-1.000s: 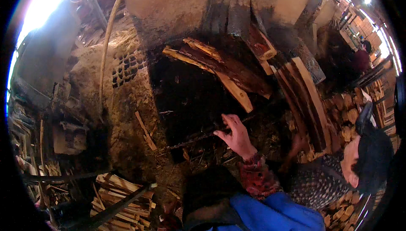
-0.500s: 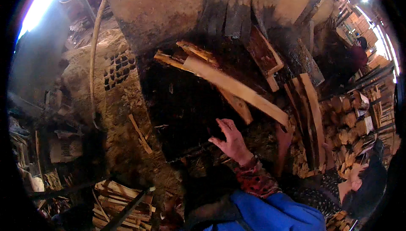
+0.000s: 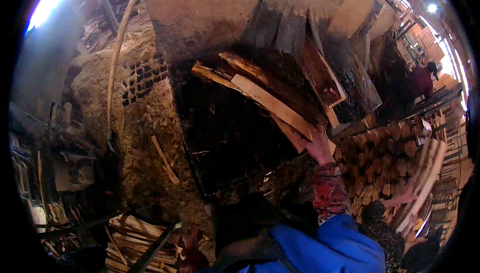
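My right hand (image 3: 320, 146), in a red patterned sleeve with blue cloth above, has its fingers closed round the near end of a pale wooden board (image 3: 272, 104). The board slants across a dark, sooty pit (image 3: 225, 133). Rougher, bark-edged slabs (image 3: 250, 68) lie beside and under it, and another piece of wood (image 3: 290, 133) shows beneath, close to my hand. At the lower left, what appears to be my left hand (image 3: 190, 239) hangs low in dim light beside a dark bar; its fingers cannot be made out.
A co-worker's hand (image 3: 400, 200) holds long boards (image 3: 425, 183) on the right, before a stack of split wood (image 3: 375, 163). More planks (image 3: 322, 70) lean by the clay wall (image 3: 200, 8). A long pole (image 3: 117, 58) stands left; another person (image 3: 422, 80) is far right.
My right hand has moved right from over the dark pit and taken hold of the pale board's near end. The co-worker's boards have moved away to the right.
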{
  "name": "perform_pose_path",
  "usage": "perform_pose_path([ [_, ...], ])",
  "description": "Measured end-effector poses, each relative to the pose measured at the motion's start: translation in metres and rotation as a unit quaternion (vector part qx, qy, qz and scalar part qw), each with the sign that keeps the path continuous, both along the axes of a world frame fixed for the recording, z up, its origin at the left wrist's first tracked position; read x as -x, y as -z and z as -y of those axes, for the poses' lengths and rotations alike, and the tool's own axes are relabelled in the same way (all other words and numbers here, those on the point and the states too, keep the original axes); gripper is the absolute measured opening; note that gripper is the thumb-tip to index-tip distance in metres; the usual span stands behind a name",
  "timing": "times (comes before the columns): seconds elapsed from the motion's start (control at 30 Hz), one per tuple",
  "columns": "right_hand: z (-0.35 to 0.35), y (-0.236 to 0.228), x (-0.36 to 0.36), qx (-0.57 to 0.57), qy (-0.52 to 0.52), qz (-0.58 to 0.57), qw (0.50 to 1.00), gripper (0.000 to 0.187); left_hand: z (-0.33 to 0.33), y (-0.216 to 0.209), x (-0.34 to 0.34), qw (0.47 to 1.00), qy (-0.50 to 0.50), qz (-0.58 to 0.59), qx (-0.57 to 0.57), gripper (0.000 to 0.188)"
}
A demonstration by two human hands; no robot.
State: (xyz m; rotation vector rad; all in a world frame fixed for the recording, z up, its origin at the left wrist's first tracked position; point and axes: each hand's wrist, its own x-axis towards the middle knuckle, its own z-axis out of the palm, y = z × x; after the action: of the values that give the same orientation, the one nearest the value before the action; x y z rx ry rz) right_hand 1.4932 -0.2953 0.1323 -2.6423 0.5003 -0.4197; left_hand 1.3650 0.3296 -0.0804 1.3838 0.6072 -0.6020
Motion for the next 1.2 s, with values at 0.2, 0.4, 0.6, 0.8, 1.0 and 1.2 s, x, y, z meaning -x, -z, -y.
perform_pose_path([
  [0.2, 0.027, 0.003, 0.014, 0.066, -0.014, -0.152, 0.986, 0.064, 0.014, -0.021, 0.029, 0.988, -0.055, -0.134, -0.062, 0.024],
  [0.4, 0.032, 0.005, 0.021, 0.175, -0.08, -0.117, 0.974, 0.069, 0.028, -0.001, 0.044, 0.983, -0.041, -0.161, -0.073, 0.026],
  [0.6, 0.013, -0.018, 0.021, 0.078, -0.086, -0.13, 0.985, 0.067, 0.053, -0.007, 0.029, 0.985, -0.031, -0.15, -0.074, 0.028],
  [0.8, -0.005, -0.02, 0.019, -0.044, -0.057, -0.132, 0.989, 0.071, 0.078, -0.034, 0.001, 0.986, 0.036, -0.103, -0.127, 0.03],
  [1.0, -0.014, -0.04, 0.027, -0.049, -0.095, -0.042, 0.993, 0.074, 0.086, -0.043, 0.013, 0.993, -0.056, -0.103, 0.008, 0.034],
  [1.2, -0.008, -0.043, -0.033, -0.141, -0.074, -0.016, 0.987, 0.075, 0.052, 0.002, 0.055, 0.984, -0.023, -0.155, -0.079, 0.036],
])
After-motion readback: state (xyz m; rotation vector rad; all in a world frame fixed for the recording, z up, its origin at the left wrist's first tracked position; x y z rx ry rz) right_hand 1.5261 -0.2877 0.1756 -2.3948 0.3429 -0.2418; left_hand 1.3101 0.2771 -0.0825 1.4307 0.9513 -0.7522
